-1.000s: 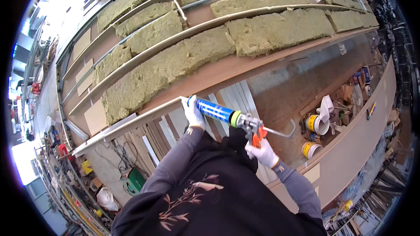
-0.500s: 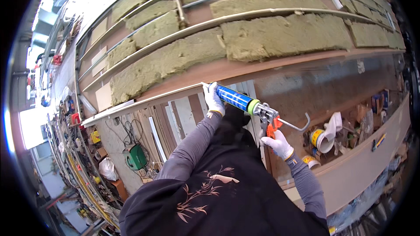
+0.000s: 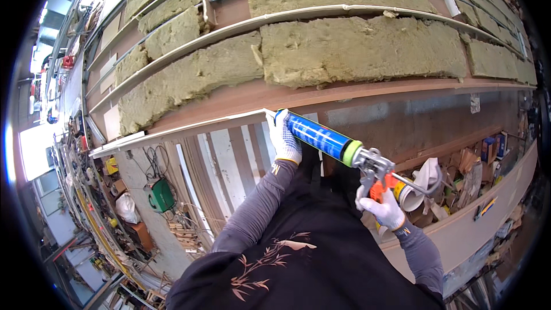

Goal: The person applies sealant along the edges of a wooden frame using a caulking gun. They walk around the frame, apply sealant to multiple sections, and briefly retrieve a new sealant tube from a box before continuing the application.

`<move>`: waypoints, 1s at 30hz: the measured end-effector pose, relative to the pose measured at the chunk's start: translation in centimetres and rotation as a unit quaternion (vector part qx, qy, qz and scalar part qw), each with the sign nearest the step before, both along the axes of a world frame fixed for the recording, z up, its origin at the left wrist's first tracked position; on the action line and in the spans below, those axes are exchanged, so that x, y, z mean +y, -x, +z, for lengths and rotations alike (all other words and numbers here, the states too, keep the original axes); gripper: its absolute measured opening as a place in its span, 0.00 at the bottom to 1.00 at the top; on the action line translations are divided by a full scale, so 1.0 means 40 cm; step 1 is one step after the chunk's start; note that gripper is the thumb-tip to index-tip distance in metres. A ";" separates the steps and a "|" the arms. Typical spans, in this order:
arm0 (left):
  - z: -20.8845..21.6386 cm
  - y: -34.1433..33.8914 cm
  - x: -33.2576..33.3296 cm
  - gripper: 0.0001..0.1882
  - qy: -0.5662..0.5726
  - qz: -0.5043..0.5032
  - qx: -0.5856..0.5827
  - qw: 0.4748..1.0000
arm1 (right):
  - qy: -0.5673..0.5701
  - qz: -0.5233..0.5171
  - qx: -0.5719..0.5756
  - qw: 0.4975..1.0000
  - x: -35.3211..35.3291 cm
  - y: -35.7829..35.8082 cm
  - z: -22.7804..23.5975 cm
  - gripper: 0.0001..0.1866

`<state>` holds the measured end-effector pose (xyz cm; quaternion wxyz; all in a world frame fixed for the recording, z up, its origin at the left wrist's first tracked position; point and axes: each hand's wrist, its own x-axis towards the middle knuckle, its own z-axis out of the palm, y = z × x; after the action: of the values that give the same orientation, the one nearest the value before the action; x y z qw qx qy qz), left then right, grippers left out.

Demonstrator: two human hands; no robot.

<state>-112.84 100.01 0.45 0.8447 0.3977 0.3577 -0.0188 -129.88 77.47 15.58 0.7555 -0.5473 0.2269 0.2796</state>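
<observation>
We held the caulking gun slanting from mid-view toward four o'clock, our left hand curled around its front, our right hand wrapped round the orange grip. We judged it stiff, fairly light but rear-heavy, its smooth blue cartridge probably slippery; the grip and front seemed the best holds.

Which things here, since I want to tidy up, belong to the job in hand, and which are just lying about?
In the job:
- cartridge gun, in the right hand
- blue cartridge, front end in the left hand
- brown board, beside that hand

Apparently lying about:
- green box
- white bag
- yellow-labelled white tub
</observation>
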 end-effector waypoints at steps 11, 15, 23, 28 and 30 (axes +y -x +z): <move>-0.022 0.020 -0.309 0.45 0.034 -0.015 -0.050 0.998 | 0.066 0.081 -0.115 0.988 -0.367 0.025 -0.121 0.15; -0.009 0.030 -0.424 0.21 0.025 -0.018 -0.062 0.998 | 0.073 0.068 -0.130 0.986 -0.468 0.052 -0.143 0.12; -0.082 0.053 -0.637 0.15 0.036 -0.069 -0.085 0.993 | 0.074 0.023 -0.166 0.983 -0.658 0.156 -0.211 0.13; -0.110 0.051 -0.759 0.20 0.049 -0.095 -0.084 0.991 | 0.109 0.021 -0.171 0.979 -0.761 0.170 -0.205 0.04; -0.091 0.052 -0.818 0.28 0.055 -0.087 -0.064 0.993 | 0.109 0.007 -0.158 0.981 -0.807 0.175 -0.200 0.04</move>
<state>-114.93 67.28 -3.19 0.8818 0.3803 0.2653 -0.0864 -136.88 45.21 7.56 0.7157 -0.6651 0.1304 0.1685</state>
